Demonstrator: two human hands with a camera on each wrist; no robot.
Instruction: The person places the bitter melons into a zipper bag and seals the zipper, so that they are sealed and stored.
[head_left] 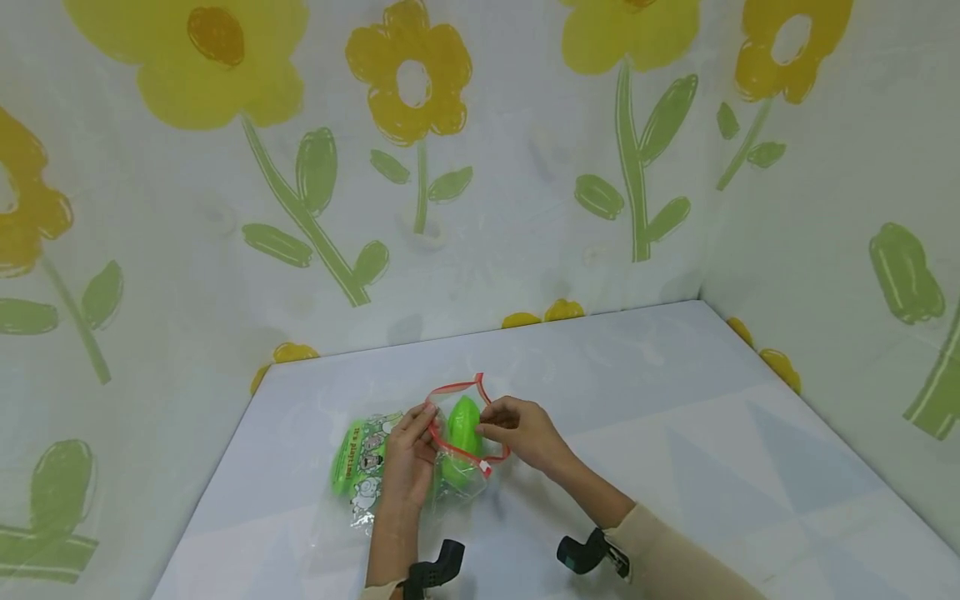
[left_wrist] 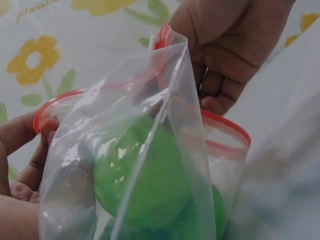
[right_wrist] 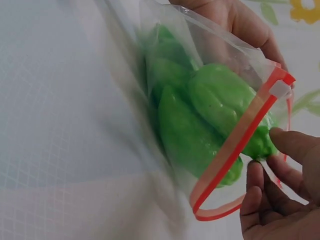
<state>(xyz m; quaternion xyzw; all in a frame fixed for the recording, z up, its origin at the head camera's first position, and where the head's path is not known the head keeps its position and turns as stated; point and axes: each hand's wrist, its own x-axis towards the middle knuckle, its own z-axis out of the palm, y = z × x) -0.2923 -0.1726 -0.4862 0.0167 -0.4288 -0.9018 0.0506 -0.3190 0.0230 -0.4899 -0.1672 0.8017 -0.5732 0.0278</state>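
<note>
Glossy clear plastic slider bag (left_wrist: 70, 165), gaping at near left over the smooth counter (head_left: 637, 400), holds lumpy green pepper-shaped pieces (right_wrist: 185, 140). Left grip (head_left: 410, 458) pinches its red rim (right_wrist: 235, 142); right grip (head_left: 525, 433) pinches one piece's stubby end. Just left lies a printed plastic packet (head_left: 371, 458).

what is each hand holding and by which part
The left hand grips the clear bag by its red rim. The right hand appears to pinch a green pepper-shaped item by its end at the bag's mouth.
</note>
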